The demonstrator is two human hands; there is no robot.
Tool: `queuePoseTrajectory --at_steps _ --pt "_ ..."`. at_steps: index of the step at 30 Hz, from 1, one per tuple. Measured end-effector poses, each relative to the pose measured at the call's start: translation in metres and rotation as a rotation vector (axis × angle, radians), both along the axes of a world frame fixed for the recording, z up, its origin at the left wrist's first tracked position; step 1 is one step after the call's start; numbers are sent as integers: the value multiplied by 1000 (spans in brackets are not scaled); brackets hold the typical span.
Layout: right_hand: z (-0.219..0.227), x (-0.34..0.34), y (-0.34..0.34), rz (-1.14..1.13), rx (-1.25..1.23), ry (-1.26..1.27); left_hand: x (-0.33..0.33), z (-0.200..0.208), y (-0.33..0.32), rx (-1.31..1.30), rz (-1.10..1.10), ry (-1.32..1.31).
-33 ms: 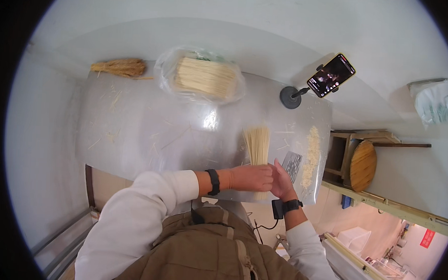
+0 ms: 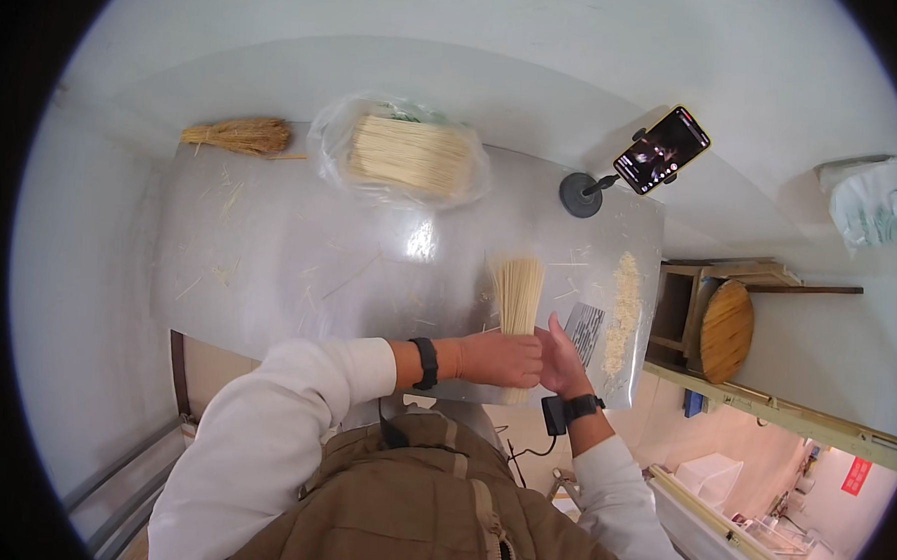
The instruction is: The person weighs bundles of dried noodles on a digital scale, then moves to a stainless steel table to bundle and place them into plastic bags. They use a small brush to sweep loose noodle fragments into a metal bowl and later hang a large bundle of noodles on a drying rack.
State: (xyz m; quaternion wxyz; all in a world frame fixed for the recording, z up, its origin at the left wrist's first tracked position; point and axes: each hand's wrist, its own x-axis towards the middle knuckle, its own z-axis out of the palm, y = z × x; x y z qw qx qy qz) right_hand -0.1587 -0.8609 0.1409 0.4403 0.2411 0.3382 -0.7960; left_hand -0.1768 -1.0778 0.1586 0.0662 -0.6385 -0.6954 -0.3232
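Observation:
My left hand is wrapped around a bundle of dried noodles, thin, pale and straight. The bundle stands out beyond the hand toward the far side, its tips slightly fanned. Below the hand, its near end shows at the table's front edge. Close against the bundle's right side is my right hand, open, thumb raised and palm turned toward the noodles. Part of its fingers is hidden behind the left hand. A printed strip of paper lies just beyond the right hand.
A clear plastic bag holding more noodles sits at the back of the metal table. A straw brush lies back left. A phone stands on a round-based holder. Broken noodle bits line the right edge.
The bundle's far end has tilted slightly to the right. Both hands have moved only a little, and the left hand keeps its grip.

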Motion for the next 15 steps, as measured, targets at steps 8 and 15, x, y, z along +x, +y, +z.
queuePoseTrajectory --at_steps 8,15 --pt "3 -44 -70 107 58 158 12 16 -47 -111 19 124" --pt "16 -40 -96 -21 379 597 -23 48 -87 225 755 -1063"
